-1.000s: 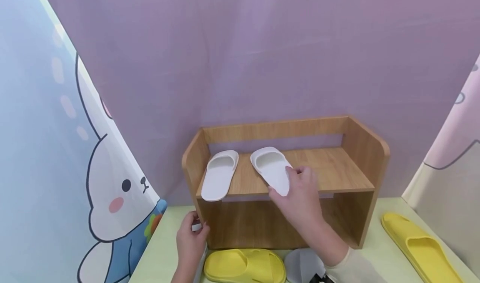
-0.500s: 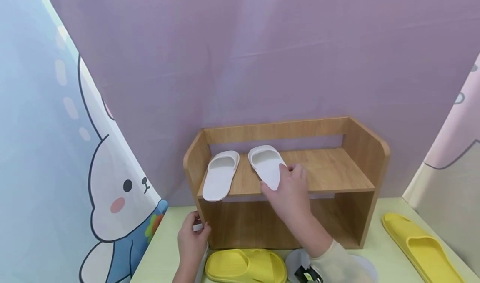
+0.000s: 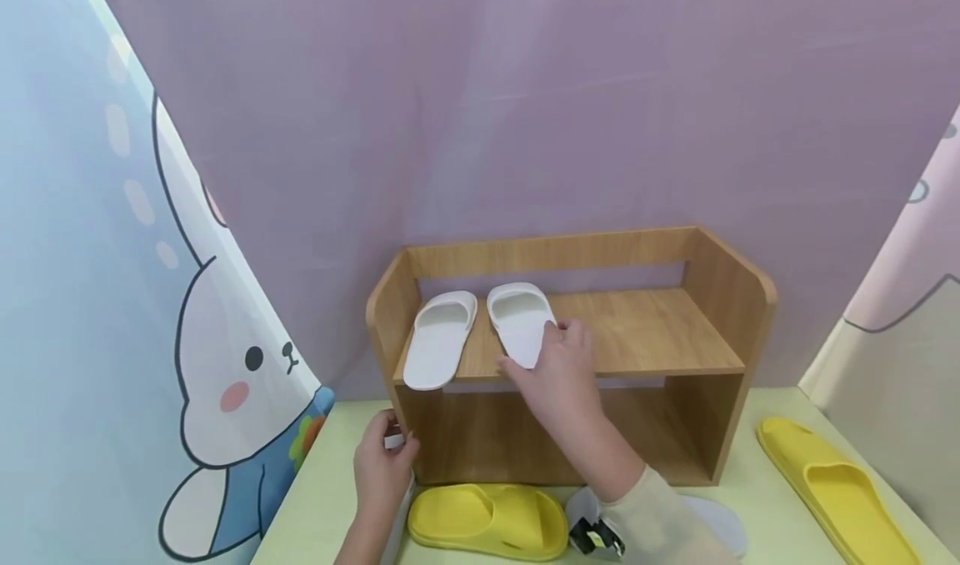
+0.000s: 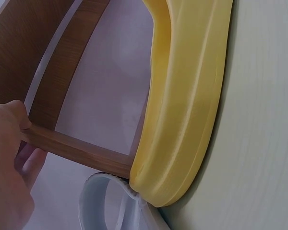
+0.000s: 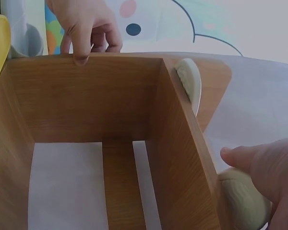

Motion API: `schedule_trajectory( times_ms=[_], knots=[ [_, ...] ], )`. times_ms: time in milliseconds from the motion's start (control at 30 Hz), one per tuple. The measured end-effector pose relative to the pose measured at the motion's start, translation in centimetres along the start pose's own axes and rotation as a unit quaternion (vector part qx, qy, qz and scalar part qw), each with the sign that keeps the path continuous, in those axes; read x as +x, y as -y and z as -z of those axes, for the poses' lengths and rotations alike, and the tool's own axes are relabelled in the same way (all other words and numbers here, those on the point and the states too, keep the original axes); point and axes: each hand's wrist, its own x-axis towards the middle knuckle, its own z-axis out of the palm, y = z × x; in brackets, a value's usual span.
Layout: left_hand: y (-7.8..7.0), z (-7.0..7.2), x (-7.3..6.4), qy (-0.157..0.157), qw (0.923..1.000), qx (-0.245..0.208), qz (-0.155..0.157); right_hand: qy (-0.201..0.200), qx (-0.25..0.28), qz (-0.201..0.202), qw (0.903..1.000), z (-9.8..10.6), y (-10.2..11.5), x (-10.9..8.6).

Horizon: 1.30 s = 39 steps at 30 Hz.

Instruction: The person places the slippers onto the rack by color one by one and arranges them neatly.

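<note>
A small wooden shoe rack [image 3: 637,327] stands against the back cloth. On its upper board lie two white slippers, toe openings toward the back: the left slipper [image 3: 439,344] untouched, the right slipper [image 3: 519,319] under my right hand [image 3: 558,382]. Thumb and fingers of that hand pinch the slipper's front end; in the right wrist view the slipper's sole end [image 5: 245,199] pokes out past the board's edge. My left hand [image 3: 382,473] grips the front edge of the rack's left side panel, thumb on the inner face, as the left wrist view [image 4: 9,158] also shows.
In front of the rack lie a yellow slipper [image 3: 480,519] and a grey slipper [image 3: 581,507], the latter partly behind my right sleeve. A pale grey slipper [image 3: 397,523] lies beside my left forearm. Another yellow slipper [image 3: 843,498] lies at the right on the pale green surface.
My right hand has shifted the right white slipper leftward and slightly back along the upper board, nearer the left one. The left hand keeps its grip on the side panel.
</note>
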Motion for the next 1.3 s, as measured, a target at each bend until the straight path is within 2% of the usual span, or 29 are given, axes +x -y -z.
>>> schedule_trajectory(
  times_ms=[233,600,1067,1300],
  knots=[
    [0.0,0.1,0.0,0.003,1.0000,-0.005,0.001,0.026,0.009,-0.007,0.9996,-0.1,0.9,-0.4],
    [-0.4,0.3,-0.3,-0.004,0.9999,-0.007,-0.007,0.022,0.018,0.001,0.9996,-0.6,1.7,-1.0],
    [-0.4,-0.2,-0.4,0.003,1.0000,-0.002,-0.006,0.040,0.017,0.011,0.9990,-0.6,2.0,-1.7],
    [-0.8,-0.1,-0.4,0.005,1.0000,0.003,0.000,0.051,0.018,0.003,0.9985,-0.5,2.3,-1.9]
  ],
)
